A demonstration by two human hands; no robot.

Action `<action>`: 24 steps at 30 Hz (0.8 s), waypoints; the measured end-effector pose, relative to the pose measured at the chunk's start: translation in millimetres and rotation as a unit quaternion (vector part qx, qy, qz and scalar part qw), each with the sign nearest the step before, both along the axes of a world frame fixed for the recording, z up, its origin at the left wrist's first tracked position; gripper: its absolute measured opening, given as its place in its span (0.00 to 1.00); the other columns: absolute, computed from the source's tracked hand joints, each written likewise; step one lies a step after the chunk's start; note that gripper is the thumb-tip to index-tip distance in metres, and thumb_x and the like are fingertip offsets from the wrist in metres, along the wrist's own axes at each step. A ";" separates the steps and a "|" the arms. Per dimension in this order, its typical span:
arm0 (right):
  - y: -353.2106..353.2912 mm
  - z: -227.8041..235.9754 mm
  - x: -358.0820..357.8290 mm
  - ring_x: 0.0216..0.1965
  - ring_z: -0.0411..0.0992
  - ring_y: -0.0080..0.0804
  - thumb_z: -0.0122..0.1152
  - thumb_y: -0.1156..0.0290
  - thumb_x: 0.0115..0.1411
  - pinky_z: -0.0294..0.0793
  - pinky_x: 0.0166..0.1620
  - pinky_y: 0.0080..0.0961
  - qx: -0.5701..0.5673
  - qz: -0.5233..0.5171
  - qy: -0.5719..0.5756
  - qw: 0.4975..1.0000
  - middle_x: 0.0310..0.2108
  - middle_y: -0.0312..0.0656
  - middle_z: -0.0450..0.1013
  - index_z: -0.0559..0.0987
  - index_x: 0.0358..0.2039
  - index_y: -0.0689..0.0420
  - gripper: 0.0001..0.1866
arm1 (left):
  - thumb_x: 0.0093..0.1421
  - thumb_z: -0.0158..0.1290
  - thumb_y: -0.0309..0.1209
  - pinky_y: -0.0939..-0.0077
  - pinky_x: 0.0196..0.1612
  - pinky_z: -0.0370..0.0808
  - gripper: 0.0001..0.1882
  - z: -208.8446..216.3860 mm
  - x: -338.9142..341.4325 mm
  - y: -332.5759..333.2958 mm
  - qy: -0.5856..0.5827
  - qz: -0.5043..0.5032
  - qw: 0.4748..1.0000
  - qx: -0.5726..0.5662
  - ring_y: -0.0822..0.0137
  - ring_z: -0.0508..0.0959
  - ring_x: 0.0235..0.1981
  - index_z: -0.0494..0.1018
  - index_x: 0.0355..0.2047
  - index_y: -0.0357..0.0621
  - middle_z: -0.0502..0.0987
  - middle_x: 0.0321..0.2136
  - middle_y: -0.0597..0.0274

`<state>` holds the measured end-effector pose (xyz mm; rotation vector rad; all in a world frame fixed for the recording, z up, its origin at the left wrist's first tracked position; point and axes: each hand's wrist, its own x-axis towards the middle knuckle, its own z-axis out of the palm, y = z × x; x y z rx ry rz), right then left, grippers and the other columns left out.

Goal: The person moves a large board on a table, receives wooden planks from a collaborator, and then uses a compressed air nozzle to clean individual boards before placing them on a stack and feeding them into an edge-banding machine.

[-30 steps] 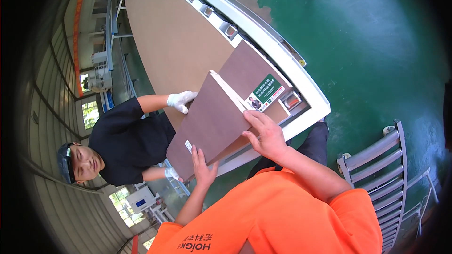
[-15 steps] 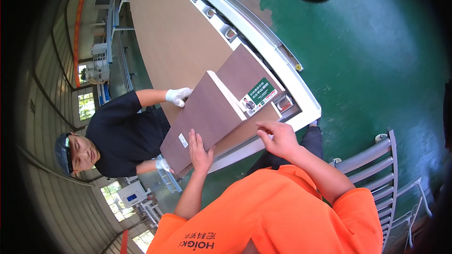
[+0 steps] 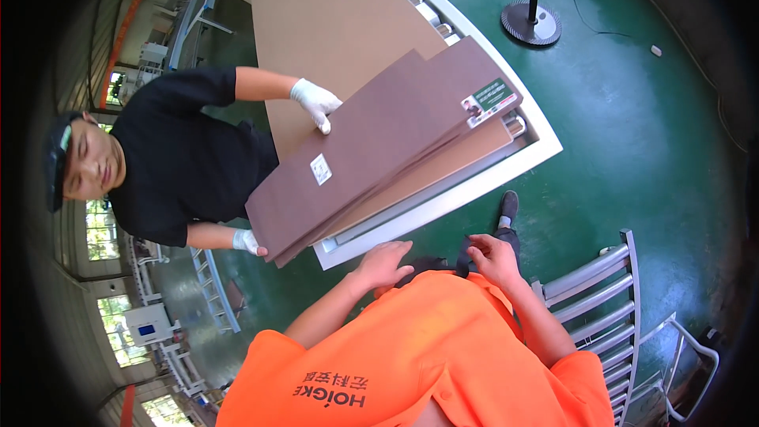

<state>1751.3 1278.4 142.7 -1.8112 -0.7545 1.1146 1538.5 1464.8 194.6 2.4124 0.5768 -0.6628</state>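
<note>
My left hand (image 3: 385, 261) and my right hand (image 3: 492, 256) are both off the boards, held empty with loose fingers close to my waist, just below the table's white front edge (image 3: 443, 205). A stack of dark brown boards (image 3: 379, 150) with a green and white label at its far right corner lies tilted over that edge. A co-worker in a black shirt holds the stack with two white-gloved hands, one glove (image 3: 316, 103) on top and the other glove (image 3: 249, 242) under the near left corner.
A long tan panel (image 3: 332, 16) covers the roller table behind the stack. A fan stand (image 3: 531, 22) stands on the green floor at the back right. A grey metal rack (image 3: 609, 300) is at my right side.
Both my hands let go of the brown boards and dropped back toward my body. The boards came down flatter onto the table, with only the co-worker holding them.
</note>
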 end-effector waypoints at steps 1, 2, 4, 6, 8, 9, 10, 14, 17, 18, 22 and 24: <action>-6.3 -2.8 -18.9 0.33 0.78 0.33 0.59 0.70 0.55 0.76 0.39 0.24 0.000 -0.020 0.006 1.000 0.33 0.46 0.78 0.76 0.43 0.62 0.15 | 0.54 0.52 0.42 0.63 0.57 0.65 0.33 -5.0 -19.0 -2.0 -0.009 0.010 1.000 -0.010 0.49 0.68 0.54 0.63 0.55 0.32 0.68 0.52 0.43; -11.9 -4.9 -39.7 0.33 0.77 0.33 0.60 0.69 0.55 0.75 0.39 0.25 0.000 -0.040 0.013 0.999 0.33 0.46 0.78 0.76 0.43 0.62 0.16 | 0.54 0.52 0.42 0.63 0.57 0.65 0.33 -9.1 -37.6 -4.2 -0.018 0.019 0.999 -0.020 0.49 0.68 0.54 0.63 0.55 0.32 0.68 0.52 0.43; -24.0 -7.5 -85.6 0.34 0.77 0.30 0.60 0.71 0.55 0.75 0.39 0.23 -0.001 -0.072 0.016 0.997 0.33 0.45 0.78 0.76 0.42 0.64 0.15 | 0.54 0.52 0.43 0.63 0.57 0.65 0.33 -17.6 -76.3 -9.4 -0.031 0.018 0.999 -0.033 0.49 0.68 0.54 0.63 0.55 0.33 0.68 0.53 0.43; -38.5 -10.7 -127.6 0.34 0.76 0.27 0.60 0.72 0.56 0.74 0.39 0.22 -0.005 -0.099 0.018 0.995 0.33 0.44 0.78 0.76 0.43 0.64 0.15 | 0.54 0.52 0.44 0.63 0.57 0.65 0.33 -23.8 -111.2 -17.3 -0.038 -0.003 0.999 -0.039 0.49 0.68 0.54 0.63 0.55 0.33 0.68 0.53 0.44; -48.8 0.8 -168.2 0.35 0.76 0.29 0.60 0.71 0.56 0.74 0.40 0.23 -0.011 -0.100 0.031 0.994 0.35 0.46 0.77 0.76 0.43 0.64 0.15 | 0.54 0.52 0.44 0.63 0.56 0.66 0.33 -28.5 -145.5 -27.3 -0.033 -0.003 0.998 -0.051 0.49 0.68 0.54 0.64 0.55 0.34 0.68 0.53 0.44; -53.0 9.8 -186.4 0.36 0.76 0.29 0.60 0.71 0.56 0.74 0.40 0.23 -0.018 -0.091 0.035 0.995 0.35 0.46 0.77 0.76 0.43 0.64 0.16 | 0.54 0.52 0.44 0.63 0.56 0.66 0.33 -31.4 -161.7 -32.5 -0.026 -0.001 0.998 -0.055 0.49 0.68 0.54 0.64 0.55 0.34 0.68 0.53 0.44; -57.8 20.2 -201.4 0.36 0.76 0.29 0.60 0.70 0.56 0.74 0.41 0.23 -0.023 -0.055 0.037 0.998 0.36 0.46 0.77 0.75 0.44 0.65 0.16 | 0.54 0.52 0.45 0.63 0.56 0.66 0.33 -34.2 -176.6 -37.7 -0.021 0.002 0.998 -0.058 0.49 0.68 0.54 0.64 0.55 0.35 0.68 0.53 0.44; -79.4 40.9 -235.6 0.38 0.77 0.32 0.59 0.68 0.56 0.75 0.43 0.25 -0.052 0.050 0.019 0.997 0.38 0.47 0.77 0.74 0.46 0.64 0.19 | 0.54 0.52 0.46 0.63 0.54 0.68 0.33 -50.7 -244.6 -62.6 -0.019 0.025 0.998 -0.059 0.50 0.70 0.52 0.64 0.55 0.38 0.69 0.51 0.46; -95.4 54.9 -239.7 0.39 0.77 0.33 0.59 0.68 0.57 0.75 0.43 0.26 -0.051 0.044 -0.006 0.998 0.39 0.47 0.77 0.73 0.47 0.63 0.19 | 0.54 0.53 0.47 0.64 0.53 0.68 0.33 -54.7 -272.4 -82.1 -0.013 0.061 0.997 -0.044 0.51 0.70 0.52 0.64 0.55 0.38 0.70 0.51 0.47; -103.2 57.6 -238.9 0.39 0.77 0.32 0.59 0.68 0.57 0.75 0.44 0.26 -0.046 0.041 -0.012 0.998 0.39 0.47 0.77 0.73 0.47 0.63 0.19 | 0.54 0.53 0.47 0.64 0.53 0.68 0.33 -55.1 -278.0 -90.7 -0.007 0.080 0.996 -0.048 0.52 0.71 0.52 0.64 0.55 0.38 0.71 0.51 0.48; -138.0 66.2 -245.6 0.40 0.77 0.34 0.60 0.66 0.55 0.75 0.44 0.25 -0.004 -0.016 -0.007 1.000 0.38 0.48 0.77 0.74 0.47 0.63 0.21 | 0.53 0.54 0.47 0.64 0.50 0.70 0.33 -60.0 -297.8 -131.1 0.004 0.130 0.989 -0.074 0.53 0.73 0.49 0.65 0.54 0.38 0.74 0.47 0.50; -165.6 70.9 -257.6 0.40 0.76 0.31 0.60 0.68 0.56 0.74 0.45 0.24 0.005 -0.036 -0.013 0.999 0.39 0.46 0.77 0.73 0.48 0.64 0.20 | 0.53 0.54 0.47 0.64 0.49 0.71 0.33 -66.6 -309.6 -153.6 0.006 0.123 0.989 -0.079 0.53 0.74 0.47 0.65 0.54 0.38 0.75 0.45 0.51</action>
